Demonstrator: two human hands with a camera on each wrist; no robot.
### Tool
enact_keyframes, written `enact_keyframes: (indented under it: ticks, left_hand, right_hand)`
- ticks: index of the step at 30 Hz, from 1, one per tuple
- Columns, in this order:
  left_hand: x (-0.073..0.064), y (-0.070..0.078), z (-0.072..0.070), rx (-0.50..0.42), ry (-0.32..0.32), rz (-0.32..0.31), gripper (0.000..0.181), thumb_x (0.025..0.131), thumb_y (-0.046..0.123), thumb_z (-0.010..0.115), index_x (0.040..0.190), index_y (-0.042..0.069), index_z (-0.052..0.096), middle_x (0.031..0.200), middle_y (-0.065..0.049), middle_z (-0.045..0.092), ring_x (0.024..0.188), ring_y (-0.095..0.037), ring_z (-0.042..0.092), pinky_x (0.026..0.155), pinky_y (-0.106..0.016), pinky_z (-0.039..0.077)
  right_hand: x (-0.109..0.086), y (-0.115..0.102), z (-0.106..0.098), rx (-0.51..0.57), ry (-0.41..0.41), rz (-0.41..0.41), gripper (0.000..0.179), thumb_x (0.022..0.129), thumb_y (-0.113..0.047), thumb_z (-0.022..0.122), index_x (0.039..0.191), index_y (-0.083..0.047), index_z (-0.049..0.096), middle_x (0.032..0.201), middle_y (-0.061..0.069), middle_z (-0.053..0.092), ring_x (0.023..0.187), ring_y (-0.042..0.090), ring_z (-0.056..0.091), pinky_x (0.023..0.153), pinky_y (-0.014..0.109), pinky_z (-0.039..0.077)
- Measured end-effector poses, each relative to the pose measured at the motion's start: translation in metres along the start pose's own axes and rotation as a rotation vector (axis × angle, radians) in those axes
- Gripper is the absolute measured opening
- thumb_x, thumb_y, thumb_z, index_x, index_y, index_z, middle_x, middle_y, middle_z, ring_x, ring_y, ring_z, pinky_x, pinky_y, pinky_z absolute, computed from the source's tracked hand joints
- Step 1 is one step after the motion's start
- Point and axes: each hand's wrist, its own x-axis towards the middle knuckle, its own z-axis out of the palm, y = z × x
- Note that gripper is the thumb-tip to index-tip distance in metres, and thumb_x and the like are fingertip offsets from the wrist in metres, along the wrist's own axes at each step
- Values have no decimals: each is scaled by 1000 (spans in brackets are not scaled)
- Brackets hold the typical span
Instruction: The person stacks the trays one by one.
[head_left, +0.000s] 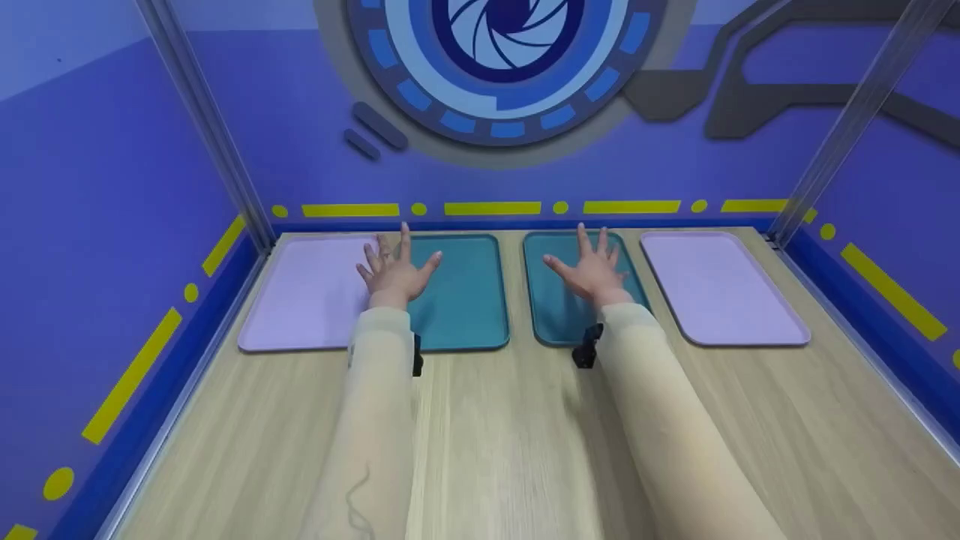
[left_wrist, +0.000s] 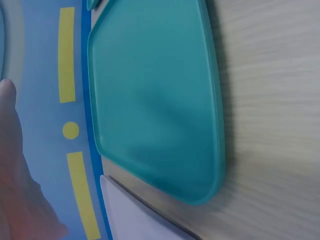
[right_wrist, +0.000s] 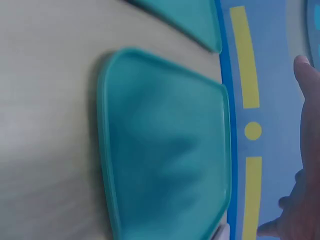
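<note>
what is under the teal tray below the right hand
The table shows around the teal tray, but whatever lies directly beneath it is covered. In the head view, the right hand also hides part of the tray's surface.

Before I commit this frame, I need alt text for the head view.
A person's left hand and right hand, fingers spread, reach out above a pale wood table bearing, left to right, a lavender tray, a teal tray, a second teal tray and a second lavender tray. Behind is a blue-purple wall with yellow markings.
</note>
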Motion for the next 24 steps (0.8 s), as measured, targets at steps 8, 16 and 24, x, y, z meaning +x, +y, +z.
enact_keyframes:
  ticks: [8, 16, 24]
  left_hand:
    - [-4, -17, -2, -234, -33, -64, 85, 104, 70, 26, 167, 22, -3, 173, -23, 4, 156, -53, 4, 125, -67, 15]
    - [-2, -35, 4, -335, -24, -148, 80, 109, 57, 22, 158, -6, 31, 162, -27, 36, 150, -43, 36, 124, -53, 30]
    - [-2, -45, 10, -313, -53, -195, 71, 112, 43, 20, 149, -13, 41, 155, -33, 43, 146, -44, 41, 123, -49, 34]
  right_hand:
    - [-2, -8, 17, 334, -54, 26, 96, 99, -71, 44, 167, -19, 2, 173, 21, -4, 158, 50, -1, 126, 68, 10]
    - [-12, -25, 37, 711, -163, 103, 83, 102, -61, 48, 165, -15, 19, 170, 17, 24, 154, 39, 31, 124, 60, 29]
    - [-18, -41, 59, 921, -353, 212, 73, 107, -42, 51, 164, -10, 19, 167, 20, 31, 148, 40, 41, 120, 57, 38]
